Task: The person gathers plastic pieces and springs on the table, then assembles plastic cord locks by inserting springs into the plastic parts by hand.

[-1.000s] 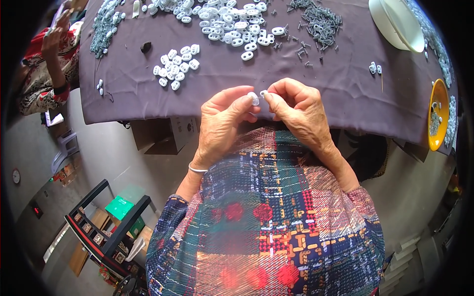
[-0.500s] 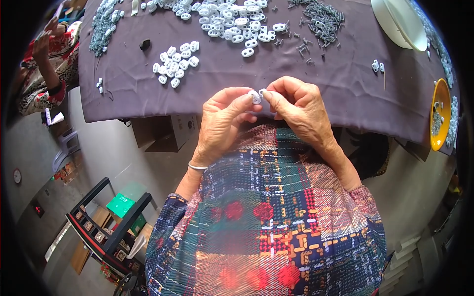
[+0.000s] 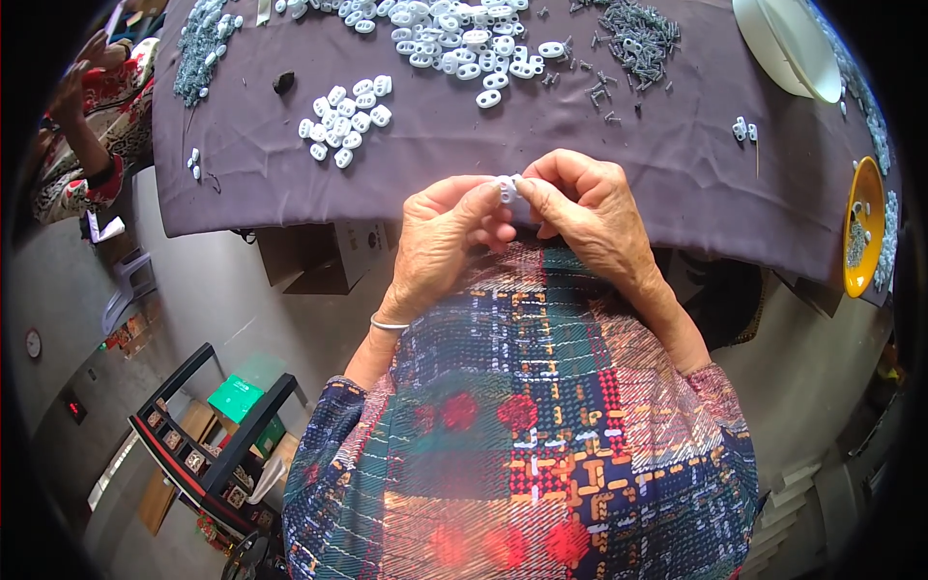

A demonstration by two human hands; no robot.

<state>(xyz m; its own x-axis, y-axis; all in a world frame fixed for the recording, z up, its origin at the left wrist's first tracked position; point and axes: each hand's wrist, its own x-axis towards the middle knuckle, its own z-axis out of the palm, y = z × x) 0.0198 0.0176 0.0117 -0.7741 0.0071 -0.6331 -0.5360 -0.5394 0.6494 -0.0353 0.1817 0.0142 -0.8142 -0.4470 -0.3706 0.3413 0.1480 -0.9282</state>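
1. Head view, the hands: the left hand [image 3: 440, 232] and the right hand [image 3: 590, 208] meet fingertip to fingertip just above the near edge of the counter [image 3: 677, 193], which is covered in a dark purple cloth. Both are closed in a pinch on one small white plastic piece [image 3: 507, 187], held between thumbs and forefingers.
2. Head view, the key relation: the piece sits right at the meeting point of the two hands, level with them and central to the body. Neither hand is clearly nearer; both touch it. It is too small and too covered by fingers to tell which way its long axis runs.
3. Head view, the stock: a small group of white pieces [image 3: 345, 121] lies on the cloth up and to the left of the hands, well apart. A larger pile of white pieces [image 3: 464, 39] lies farther back, with a heap of small grey metal parts [image 3: 638, 34] to its right.
4. Head view, the edges: a white bowl [image 3: 788, 48] sits at the far right and a yellow dish [image 3: 860, 227] at the right rim. Another person's sleeve [image 3: 92, 126] shows at the far left.
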